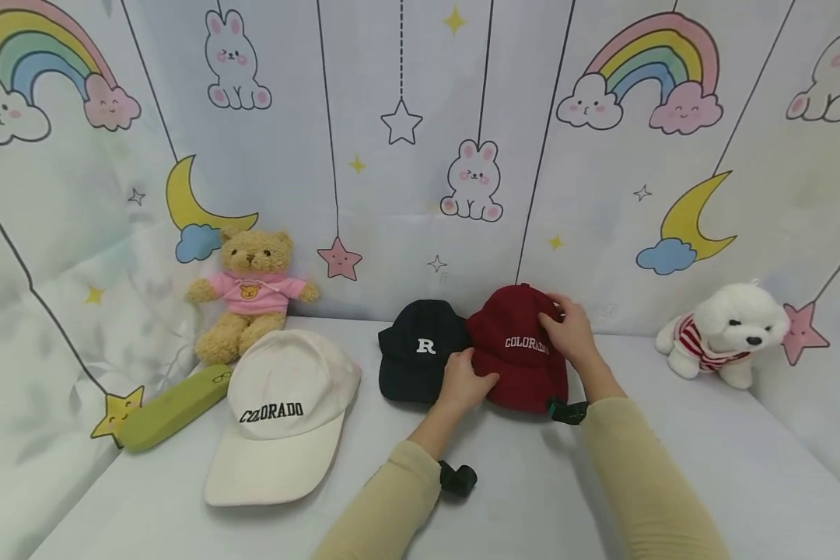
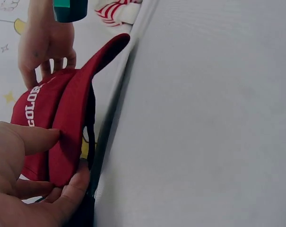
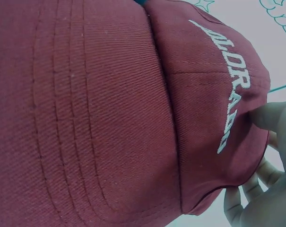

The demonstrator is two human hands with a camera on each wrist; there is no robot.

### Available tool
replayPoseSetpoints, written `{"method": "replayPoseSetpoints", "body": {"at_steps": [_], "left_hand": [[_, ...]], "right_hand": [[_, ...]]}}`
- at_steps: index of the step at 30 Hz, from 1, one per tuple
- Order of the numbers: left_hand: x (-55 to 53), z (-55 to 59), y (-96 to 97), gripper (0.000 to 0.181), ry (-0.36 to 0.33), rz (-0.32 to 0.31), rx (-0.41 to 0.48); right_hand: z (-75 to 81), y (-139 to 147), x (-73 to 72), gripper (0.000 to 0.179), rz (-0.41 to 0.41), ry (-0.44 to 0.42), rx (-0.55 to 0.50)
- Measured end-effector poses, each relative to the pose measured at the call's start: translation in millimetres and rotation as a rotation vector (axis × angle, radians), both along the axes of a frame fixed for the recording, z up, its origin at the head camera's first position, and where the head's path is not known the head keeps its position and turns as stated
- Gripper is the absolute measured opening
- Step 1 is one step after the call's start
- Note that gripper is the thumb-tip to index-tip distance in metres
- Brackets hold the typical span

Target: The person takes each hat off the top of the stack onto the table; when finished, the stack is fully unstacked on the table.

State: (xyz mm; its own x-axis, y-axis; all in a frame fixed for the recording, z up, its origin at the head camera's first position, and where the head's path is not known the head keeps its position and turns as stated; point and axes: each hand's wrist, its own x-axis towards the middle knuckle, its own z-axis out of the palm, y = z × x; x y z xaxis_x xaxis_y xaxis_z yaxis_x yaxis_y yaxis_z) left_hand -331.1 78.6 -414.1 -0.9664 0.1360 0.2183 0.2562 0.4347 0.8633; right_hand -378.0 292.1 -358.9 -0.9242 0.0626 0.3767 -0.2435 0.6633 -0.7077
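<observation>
Both hands are on a dark red baseball cap (image 1: 521, 381) with white COLORADO lettering, at the back middle of the white surface. My left hand (image 1: 465, 383) pinches the left edge of its brim, thumb on top and fingers beneath, as the left wrist view shows. On the cap's right side, my right hand (image 1: 570, 330) grips the crown, with the thumb on the front near the lettering and the fingers behind. Close against the red cap's left stands a black cap (image 1: 413, 381) with a white R. A cream cap (image 1: 273, 459) with black COLORADO lettering lies farther left.
A teddy bear (image 1: 252, 292) in a pink top sits at the back left, by a long green cushion-like object (image 1: 175, 408). At the right sits a white plush dog (image 1: 731, 327) in red and white stripes. A printed cloth backdrop (image 1: 392, 179) rises behind.
</observation>
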Motion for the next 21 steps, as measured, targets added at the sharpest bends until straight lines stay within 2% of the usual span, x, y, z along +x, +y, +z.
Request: {"method": "replayPoseSetpoints", "body": {"at_steps": [3,10,21], "left_hand": [[-1.1,-1.1,0.2,0.065,-0.008,-0.011,-0.014],[-1.6,-1.1,2.3,0.066,-0.042,-0.037,-0.043],[6.2,4.9,2.2,0.067,-0.074,-0.012,-0.023]], "right_hand": [[-2.6,0,-0.9,0.048,-0.019,0.001,0.024],[-6.6,0,-4.1,0.054,-0.064,-0.079,0.082],[-14.7,-4,-4.8,0.061,-0.082,-0.136,0.091]]}}
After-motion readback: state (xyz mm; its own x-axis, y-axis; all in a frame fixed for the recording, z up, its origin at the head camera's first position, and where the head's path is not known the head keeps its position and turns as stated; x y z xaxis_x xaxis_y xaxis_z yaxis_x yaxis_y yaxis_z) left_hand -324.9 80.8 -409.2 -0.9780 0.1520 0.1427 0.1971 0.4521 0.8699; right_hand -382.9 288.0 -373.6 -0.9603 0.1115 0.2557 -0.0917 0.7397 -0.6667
